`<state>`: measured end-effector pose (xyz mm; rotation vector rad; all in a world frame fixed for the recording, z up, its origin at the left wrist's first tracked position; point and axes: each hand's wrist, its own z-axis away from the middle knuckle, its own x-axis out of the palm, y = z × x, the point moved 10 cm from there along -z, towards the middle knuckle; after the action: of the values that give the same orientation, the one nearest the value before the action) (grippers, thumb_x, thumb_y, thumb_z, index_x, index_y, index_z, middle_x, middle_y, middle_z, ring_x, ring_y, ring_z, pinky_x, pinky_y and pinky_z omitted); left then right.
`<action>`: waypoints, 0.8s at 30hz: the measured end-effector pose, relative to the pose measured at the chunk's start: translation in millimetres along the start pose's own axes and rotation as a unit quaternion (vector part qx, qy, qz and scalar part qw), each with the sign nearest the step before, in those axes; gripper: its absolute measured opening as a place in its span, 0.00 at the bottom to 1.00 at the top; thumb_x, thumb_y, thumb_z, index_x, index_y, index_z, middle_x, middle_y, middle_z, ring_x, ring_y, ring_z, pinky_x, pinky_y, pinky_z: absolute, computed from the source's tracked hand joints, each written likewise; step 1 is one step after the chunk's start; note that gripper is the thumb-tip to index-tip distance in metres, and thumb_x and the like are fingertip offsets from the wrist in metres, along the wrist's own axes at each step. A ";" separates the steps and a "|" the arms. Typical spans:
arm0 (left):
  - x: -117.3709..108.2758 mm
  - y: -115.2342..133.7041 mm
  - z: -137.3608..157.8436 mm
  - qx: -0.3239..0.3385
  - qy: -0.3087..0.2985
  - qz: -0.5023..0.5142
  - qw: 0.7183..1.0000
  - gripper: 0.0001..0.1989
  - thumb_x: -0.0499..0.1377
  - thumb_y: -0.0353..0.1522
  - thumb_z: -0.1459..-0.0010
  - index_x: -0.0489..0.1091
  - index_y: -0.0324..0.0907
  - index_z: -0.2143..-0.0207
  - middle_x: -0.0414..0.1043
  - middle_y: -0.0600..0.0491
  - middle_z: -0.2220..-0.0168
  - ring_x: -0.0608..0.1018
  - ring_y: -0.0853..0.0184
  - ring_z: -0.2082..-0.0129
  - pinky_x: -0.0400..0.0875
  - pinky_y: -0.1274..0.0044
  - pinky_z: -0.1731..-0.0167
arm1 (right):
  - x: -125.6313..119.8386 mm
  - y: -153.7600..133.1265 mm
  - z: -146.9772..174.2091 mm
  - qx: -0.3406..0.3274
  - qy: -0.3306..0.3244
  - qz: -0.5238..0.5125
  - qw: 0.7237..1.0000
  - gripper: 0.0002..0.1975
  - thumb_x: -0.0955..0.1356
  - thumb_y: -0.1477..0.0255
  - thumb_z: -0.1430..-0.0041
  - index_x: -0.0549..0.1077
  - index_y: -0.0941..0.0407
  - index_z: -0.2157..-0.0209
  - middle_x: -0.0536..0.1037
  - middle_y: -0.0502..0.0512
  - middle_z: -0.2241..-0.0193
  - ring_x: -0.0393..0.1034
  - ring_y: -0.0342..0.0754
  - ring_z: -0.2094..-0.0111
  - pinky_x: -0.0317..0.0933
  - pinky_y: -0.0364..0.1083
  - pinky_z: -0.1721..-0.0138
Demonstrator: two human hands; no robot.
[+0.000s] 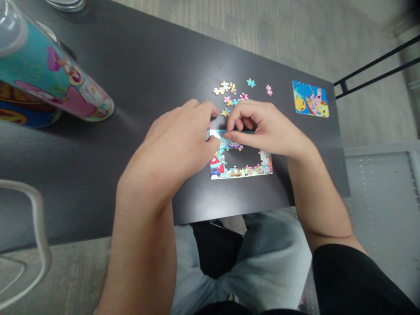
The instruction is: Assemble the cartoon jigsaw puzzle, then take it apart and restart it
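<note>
Below the fingers of the left hand (180,135) and right hand (265,129) lies a partly assembled jigsaw (241,173) on the dark table (157,65). The left thumb and forefinger stand apart by its upper left corner; the right ones nearly meet over its upper edge, possibly on a piece, I cannot tell. Just beyond the fingers lie loose pieces (219,91); well right, a picture card (311,99).

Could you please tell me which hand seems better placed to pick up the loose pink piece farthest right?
Probably the right hand: the pink piece lies just beyond its knuckles, whereas the left hand is by the upper-left corner of the puzzle and would have to reach past the right.
</note>
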<state>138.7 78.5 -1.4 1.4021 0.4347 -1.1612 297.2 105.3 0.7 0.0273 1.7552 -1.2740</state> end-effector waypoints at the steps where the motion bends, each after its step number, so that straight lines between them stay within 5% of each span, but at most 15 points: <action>1: -0.4 1.2 0.3 -0.004 -0.002 0.001 1.000 0.25 0.66 0.30 0.23 0.82 0.43 0.27 0.86 0.38 0.36 0.89 0.38 0.39 0.84 0.51 0.34 | -2.9 3.5 0.3 0.016 0.001 0.003 1.000 0.12 0.83 0.60 0.26 0.81 0.47 0.58 0.74 0.49 0.65 0.65 0.54 0.62 0.61 0.58 0.55; 6: 0.3 2.6 -0.6 -0.022 -0.007 -0.006 1.000 0.28 0.75 0.38 0.25 0.80 0.45 0.27 0.84 0.40 0.32 0.88 0.39 0.33 0.83 0.52 0.28 | -9.3 17.1 0.9 0.036 0.003 0.001 0.999 0.12 0.85 0.60 0.30 0.84 0.47 0.56 0.77 0.50 0.65 0.67 0.55 0.60 0.61 0.58 0.57; 11: 1.9 1.8 -2.1 -0.008 0.003 -0.007 1.000 0.28 0.76 0.35 0.27 0.80 0.48 0.28 0.85 0.42 0.34 0.90 0.42 0.37 0.84 0.54 0.29 | -8.3 20.0 1.7 0.019 0.012 -0.009 1.000 0.11 0.84 0.62 0.30 0.86 0.50 0.54 0.74 0.48 0.66 0.69 0.52 0.62 0.60 0.55 0.58; 20: 1.8 1.3 -2.2 -0.022 -0.008 0.010 1.000 0.16 0.74 0.35 0.26 0.85 0.47 0.39 0.86 0.41 0.35 0.89 0.39 0.37 0.83 0.52 0.29 | -11.1 16.7 2.7 0.011 0.007 -0.005 1.000 0.07 0.83 0.66 0.27 0.87 0.50 0.53 0.74 0.48 0.67 0.68 0.51 0.63 0.60 0.56 0.57; 24: -0.2 -0.7 -2.8 -0.001 0.014 0.011 1.000 0.15 0.72 0.36 0.26 0.86 0.50 0.39 0.88 0.43 0.39 0.89 0.42 0.39 0.86 0.53 0.33 | -29.3 24.5 7.7 0.044 0.052 0.009 0.998 0.12 0.84 0.58 0.23 0.88 0.50 0.53 0.79 0.51 0.65 0.66 0.52 0.66 0.60 0.56 0.61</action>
<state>139.0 81.3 -2.2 1.4199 0.4402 -1.1237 331.0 124.5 2.6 0.1622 1.7803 -1.3579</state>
